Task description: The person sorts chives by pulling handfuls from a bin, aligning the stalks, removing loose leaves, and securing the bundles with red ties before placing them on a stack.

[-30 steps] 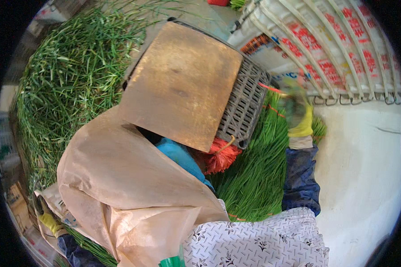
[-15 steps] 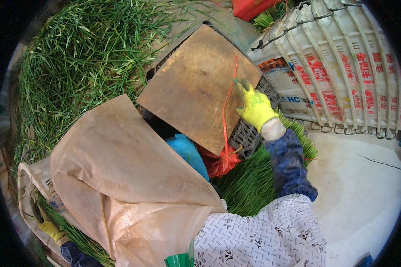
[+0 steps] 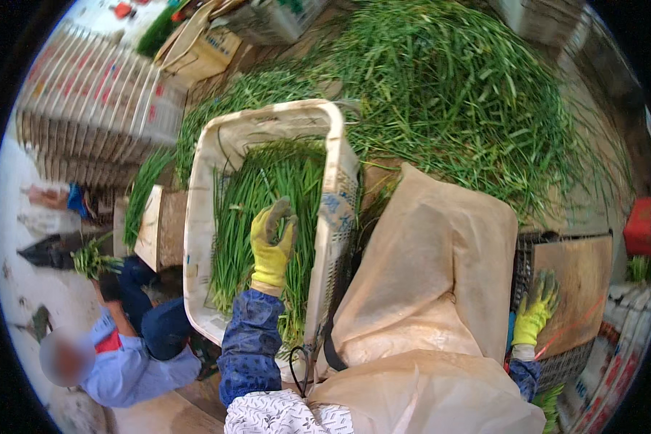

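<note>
My left hand (image 3: 273, 242), in a yellow glove with dark grey fingers, hovers over a white plastic basket (image 3: 338, 148). Long green leafy stalks (image 3: 300, 181), looking like chives, fill it in a layer. Thumb and fingers curve apart, and nothing shows between them. To the right, my right hand (image 3: 539, 309) in a matching glove rests with fingers spread at the edge of a brown board (image 3: 579, 271). The board lies on a dark crate (image 3: 568, 367), and a red string (image 3: 575, 329) crosses it. A tan apron (image 3: 430, 275) covers my lap between both hands.
A big heap of loose greens (image 3: 456, 94) spreads beyond the basket. At the left sits another person (image 3: 134, 354) beside a bunch of greens (image 3: 92, 259). White crates (image 3: 105, 94) are stacked at the far left; a red container (image 3: 638, 226) stands at the right.
The view has swung left, bringing the whole basket and the other person into sight. My left hand has come up over the greens in the basket. My right hand stays at the board.
</note>
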Motion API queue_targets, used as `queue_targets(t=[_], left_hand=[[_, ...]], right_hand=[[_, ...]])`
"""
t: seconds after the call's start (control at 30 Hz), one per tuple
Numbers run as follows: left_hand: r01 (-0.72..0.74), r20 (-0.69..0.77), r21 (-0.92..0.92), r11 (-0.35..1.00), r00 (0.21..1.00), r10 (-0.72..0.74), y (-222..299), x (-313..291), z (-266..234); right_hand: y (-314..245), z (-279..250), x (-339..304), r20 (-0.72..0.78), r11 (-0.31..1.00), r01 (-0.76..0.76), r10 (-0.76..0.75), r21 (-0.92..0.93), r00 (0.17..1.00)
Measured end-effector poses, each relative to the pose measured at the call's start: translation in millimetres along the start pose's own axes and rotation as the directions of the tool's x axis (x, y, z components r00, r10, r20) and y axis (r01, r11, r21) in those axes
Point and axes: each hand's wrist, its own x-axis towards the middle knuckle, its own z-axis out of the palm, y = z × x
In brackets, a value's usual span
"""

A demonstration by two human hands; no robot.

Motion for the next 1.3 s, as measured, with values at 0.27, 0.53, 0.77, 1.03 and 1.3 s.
queue_targets(t=[0.27, 0.53, 0.77, 1.03, 1.3], left_hand=[[0.4, -0.165, -0.246, 0.883, 0.88, -0.445, -53.7, -58.3, -48.6], [0.153, 0.103, 0.583, 0.798, 0.96, -0.26, -95.2, -60.7, -10.4], [0.177, 0.272, 0.845, 0.504, 0.67, -0.69, -37.5, -137.0, -7.8], [0.155, 0.153, 0.945, 0.288, 0.57, -0.807, -55.1, -158.1, 39.9], [0.56, 0.131, 0.532, 0.635, 0.686, -0.715, -74.5, -153.3, -39.0]], right_hand=[[59.1, 22.0, 4.5, -0.016, 0.979, 0.088, -0.086, 0.184, 0.996], [65.7, 6.9, 29.4, 0.167, 0.864, -0.091, 0.009, 0.495, 0.986], [70.0, -20.4, 46.0, 0.305, 0.604, -0.286, 0.074, 0.744, 0.949], [2.0, -42.9, 84.3, 0.308, 0.574, -0.133, -0.22, 0.808, 0.926], [-52.0, -107.2, 131.7, 0.065, 0.64, 0.136, -0.281, 0.756, 0.957]])
